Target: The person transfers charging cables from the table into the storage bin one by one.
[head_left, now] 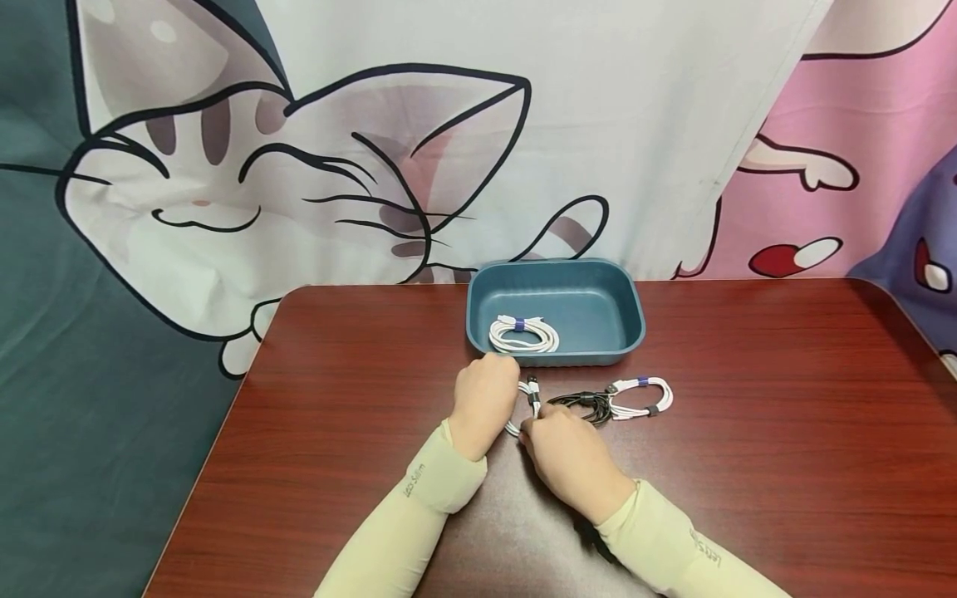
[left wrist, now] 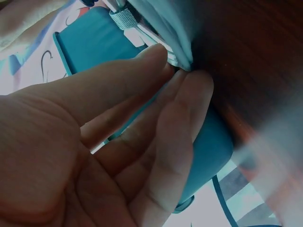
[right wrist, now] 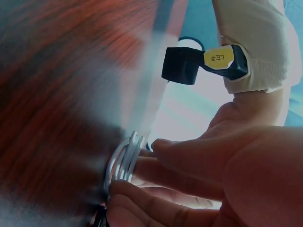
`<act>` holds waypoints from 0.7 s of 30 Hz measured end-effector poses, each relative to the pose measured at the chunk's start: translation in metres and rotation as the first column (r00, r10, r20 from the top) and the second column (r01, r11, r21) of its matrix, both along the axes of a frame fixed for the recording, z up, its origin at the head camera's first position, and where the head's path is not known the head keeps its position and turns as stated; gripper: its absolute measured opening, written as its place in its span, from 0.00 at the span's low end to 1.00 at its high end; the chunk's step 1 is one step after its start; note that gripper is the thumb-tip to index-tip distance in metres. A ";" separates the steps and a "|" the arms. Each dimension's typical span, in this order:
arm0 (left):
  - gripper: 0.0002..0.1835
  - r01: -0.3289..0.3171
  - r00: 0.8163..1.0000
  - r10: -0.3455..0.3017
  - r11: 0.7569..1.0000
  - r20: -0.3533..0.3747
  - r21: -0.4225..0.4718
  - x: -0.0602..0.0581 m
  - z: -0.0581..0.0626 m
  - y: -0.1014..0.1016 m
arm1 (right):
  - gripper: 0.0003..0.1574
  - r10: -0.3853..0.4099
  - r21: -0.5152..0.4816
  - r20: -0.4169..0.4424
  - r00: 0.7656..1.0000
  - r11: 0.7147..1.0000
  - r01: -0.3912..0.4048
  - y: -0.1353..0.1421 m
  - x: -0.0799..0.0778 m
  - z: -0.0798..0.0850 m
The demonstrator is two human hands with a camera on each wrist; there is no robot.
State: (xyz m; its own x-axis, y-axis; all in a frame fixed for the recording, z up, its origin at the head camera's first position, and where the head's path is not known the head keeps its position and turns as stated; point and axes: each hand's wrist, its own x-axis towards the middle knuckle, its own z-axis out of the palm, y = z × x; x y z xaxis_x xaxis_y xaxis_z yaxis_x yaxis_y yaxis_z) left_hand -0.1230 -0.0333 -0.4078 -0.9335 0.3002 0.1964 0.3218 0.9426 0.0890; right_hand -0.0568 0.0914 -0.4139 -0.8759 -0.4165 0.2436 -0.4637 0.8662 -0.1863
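A coiled white cable (head_left: 534, 400) with a dark tie lies on the table between the two hands. On its left side, my left hand (head_left: 486, 403) pinches the loops; the left wrist view shows thumb and fingertips meeting at the white strands (left wrist: 173, 28). My right hand (head_left: 571, 453) holds the near side of the same coil, its thumb and fingers about the loops (right wrist: 124, 163) in the right wrist view. Just right of it lie a black coiled cable (head_left: 591, 404) and another white cable (head_left: 658, 394) with purple and dark ties. The palms hide part of the held coil.
Behind the hands, a blue-green tray (head_left: 591, 311) holds a white cable coil (head_left: 525, 336) with a purple tie. The reddish-brown table (head_left: 748, 432) ends at a cartoon-print curtain (head_left: 635, 124). A black wrist camera (right wrist: 222, 59) sits on the left sleeve.
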 end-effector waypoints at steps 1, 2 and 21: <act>0.12 -0.003 1.000 0.003 1.000 0.000 -0.002 0.000 0.000 0.000 | 0.13 -0.003 -0.001 0.000 1.000 1.000 0.003 0.000 0.000 0.000; 0.11 -0.006 1.000 0.006 1.000 0.003 -0.006 0.000 0.000 0.000 | 0.13 -0.007 -0.001 0.001 1.000 1.000 0.007 0.000 0.000 -0.001; 0.09 -0.046 0.992 0.046 0.999 0.116 0.004 0.000 0.000 -0.010 | 0.13 -0.110 0.036 0.031 0.993 0.993 0.109 -0.008 0.000 -0.005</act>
